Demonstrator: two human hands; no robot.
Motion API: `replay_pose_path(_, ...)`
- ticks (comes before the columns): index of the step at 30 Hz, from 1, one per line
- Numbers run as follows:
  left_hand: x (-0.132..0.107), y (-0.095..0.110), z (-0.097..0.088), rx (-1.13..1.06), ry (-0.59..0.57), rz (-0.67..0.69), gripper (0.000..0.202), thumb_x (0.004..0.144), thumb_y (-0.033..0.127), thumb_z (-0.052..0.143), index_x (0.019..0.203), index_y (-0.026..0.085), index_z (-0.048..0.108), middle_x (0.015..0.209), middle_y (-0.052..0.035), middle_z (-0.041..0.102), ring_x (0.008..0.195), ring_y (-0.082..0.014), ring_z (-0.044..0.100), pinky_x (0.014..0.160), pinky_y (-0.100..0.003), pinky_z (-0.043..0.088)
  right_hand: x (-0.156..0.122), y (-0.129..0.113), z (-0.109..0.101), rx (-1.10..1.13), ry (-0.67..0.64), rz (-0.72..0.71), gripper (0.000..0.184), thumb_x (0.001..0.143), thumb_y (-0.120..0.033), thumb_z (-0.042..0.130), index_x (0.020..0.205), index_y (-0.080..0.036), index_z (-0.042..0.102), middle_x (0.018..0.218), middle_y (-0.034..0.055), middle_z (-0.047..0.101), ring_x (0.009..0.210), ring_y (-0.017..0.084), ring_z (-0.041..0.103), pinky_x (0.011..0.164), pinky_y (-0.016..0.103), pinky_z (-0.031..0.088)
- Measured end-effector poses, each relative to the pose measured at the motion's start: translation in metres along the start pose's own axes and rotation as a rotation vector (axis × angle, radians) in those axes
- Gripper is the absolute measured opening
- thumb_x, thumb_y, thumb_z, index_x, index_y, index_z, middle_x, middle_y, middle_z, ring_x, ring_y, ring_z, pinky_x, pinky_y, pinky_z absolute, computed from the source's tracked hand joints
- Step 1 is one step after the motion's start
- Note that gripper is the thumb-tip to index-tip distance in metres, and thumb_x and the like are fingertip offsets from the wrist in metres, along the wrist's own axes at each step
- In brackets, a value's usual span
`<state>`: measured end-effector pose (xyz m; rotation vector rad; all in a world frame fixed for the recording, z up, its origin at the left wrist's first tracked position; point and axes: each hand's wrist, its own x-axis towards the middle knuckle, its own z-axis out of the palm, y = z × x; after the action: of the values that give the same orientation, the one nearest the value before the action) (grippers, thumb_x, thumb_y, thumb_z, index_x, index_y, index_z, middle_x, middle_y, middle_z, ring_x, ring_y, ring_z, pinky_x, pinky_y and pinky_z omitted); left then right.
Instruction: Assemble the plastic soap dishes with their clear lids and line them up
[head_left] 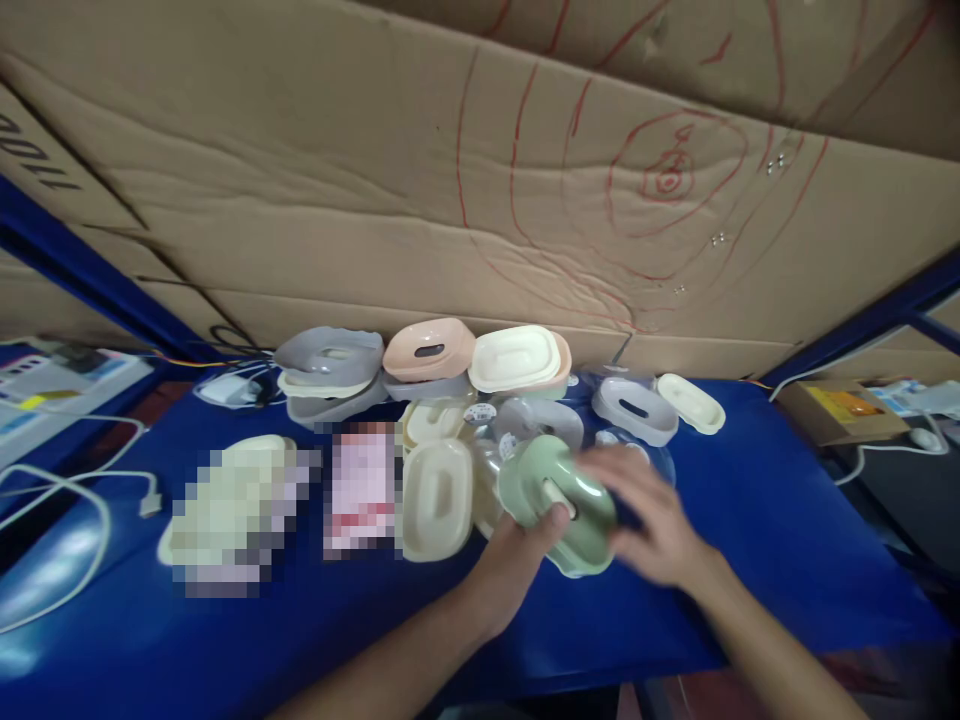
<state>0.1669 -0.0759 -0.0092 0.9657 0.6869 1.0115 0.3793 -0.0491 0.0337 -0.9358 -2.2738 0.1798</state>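
Note:
A pale green soap dish (536, 465) with a slot in its middle is held tilted above the blue table. My left hand (517, 570) grips it from the near left, thumb lying on its face by the slot. At its right side is my right hand (652, 515), blurred, with fingers and thumb apart; whether it touches the dish I cannot tell. Just left of the held dish lies a cream soap dish (437, 500). Behind it are a grey dish (540, 422) and clear plastic packaging, partly hidden by the green dish.
Along the back stand stacked soap dishes: grey (330, 355), peach (427, 350) and cream (514, 360). Another grey dish (635, 410) and a small cream tray (691, 403) lie at right. A pink packet (364, 485) and a pixelated pile sit left. White cables (97, 540) cross the left edge. Cardboard (337, 180) walls the back.

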Motion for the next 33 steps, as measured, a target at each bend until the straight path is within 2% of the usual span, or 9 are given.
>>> replay_pose_path(3,0.000,0.004,0.000,0.044,-0.014,0.082,0.074,0.094,0.078,0.064,0.148,0.028,0.062,0.144,-0.0164,0.070,0.138,-0.0381,0.065,0.110,-0.057,0.058,-0.004,-0.039,0.013,0.029,-0.076,-0.046,0.067,0.101,-0.055,0.069,0.158,-0.024,0.053,0.144,0.0146,0.071,0.133,0.033,0.068,0.122,0.058,0.046)
replay_pose_path(6,-0.001,0.015,0.005,-0.014,-0.023,0.076,0.076,0.096,0.073,0.067,0.153,0.025,0.057,0.143,-0.0177,0.071,0.138,-0.0370,0.065,0.115,-0.057,0.055,-0.006,-0.045,0.009,0.255,-0.008,0.109,0.046,0.104,-0.041,0.066,0.149,-0.029,0.063,0.136,0.0096,0.076,0.124,0.030,0.074,0.113,0.050,0.056)
replay_pose_path(11,-0.009,0.023,0.014,-0.081,0.050,-0.040,0.085,0.085,0.063,0.085,0.156,0.027,0.055,0.145,-0.0150,0.070,0.143,-0.0365,0.061,0.121,-0.058,0.047,-0.007,-0.001,-0.007,0.237,0.303,0.472,0.030,0.109,-0.042,0.056,0.123,-0.029,0.079,0.111,0.0041,0.084,0.094,0.027,0.080,0.081,0.039,0.066)
replay_pose_path(13,-0.016,0.018,0.018,-0.059,0.123,-0.081,0.081,0.084,0.061,0.086,0.152,0.027,0.060,0.143,-0.0139,0.072,0.146,-0.0366,0.058,0.124,-0.059,0.044,-0.004,0.027,-0.009,0.017,0.378,0.481,0.031,0.107,-0.046,0.059,0.125,-0.029,0.078,0.118,0.0060,0.083,0.108,0.031,0.078,0.096,0.047,0.062)
replay_pose_path(18,-0.033,-0.007,0.030,-0.272,0.277,-0.288,0.071,0.085,0.057,0.087,0.146,0.026,0.067,0.143,-0.0148,0.073,0.142,-0.0390,0.063,0.120,-0.059,0.048,0.004,0.074,-0.014,-0.399,0.133,0.314,0.030,0.107,-0.040,0.061,0.133,-0.033,0.074,0.157,0.0084,0.062,0.152,0.038,0.050,0.127,0.070,0.027)
replay_pose_path(22,-0.037,-0.024,0.037,-0.455,0.322,-0.315,0.075,0.085,0.055,0.088,0.149,0.025,0.065,0.147,-0.0163,0.070,0.139,-0.0378,0.066,0.119,-0.055,0.051,-0.012,0.038,-0.019,-0.332,0.180,0.350,0.041,0.106,-0.037,0.062,0.147,-0.034,0.064,0.164,0.0117,0.053,0.154,0.036,0.048,0.125,0.064,0.037)
replay_pose_path(27,-0.042,-0.047,0.045,-0.407,0.230,-0.225,0.069,0.097,0.062,0.072,0.157,0.030,0.057,0.157,-0.0142,0.063,0.149,-0.0352,0.057,0.122,-0.053,0.048,-0.051,-0.038,-0.018,0.090,-0.154,0.342,0.055,0.101,-0.045,0.070,0.153,-0.034,0.059,0.157,0.0100,0.060,0.140,0.030,0.064,0.107,0.042,0.062)
replay_pose_path(30,-0.051,-0.056,0.049,-0.226,0.057,-0.125,0.074,0.103,0.057,0.066,0.168,0.033,0.039,0.165,-0.0156,0.054,0.148,-0.0359,0.057,0.118,-0.056,0.052,-0.067,-0.037,-0.029,-0.007,0.059,0.428,0.027,0.099,-0.038,0.073,0.126,-0.036,0.076,0.149,0.0078,0.065,0.133,0.030,0.068,0.103,0.044,0.064)
replay_pose_path(33,-0.064,-0.048,0.039,0.166,-0.010,0.169,0.065,0.108,0.042,0.058,0.169,0.033,0.036,0.165,-0.0170,0.052,0.142,-0.0339,0.063,0.111,-0.054,0.059,-0.063,0.002,-0.052,-0.190,0.381,0.510,0.020,0.095,-0.040,0.077,0.114,-0.033,0.078,0.148,0.0081,0.064,0.137,0.034,0.063,0.115,0.057,0.054)
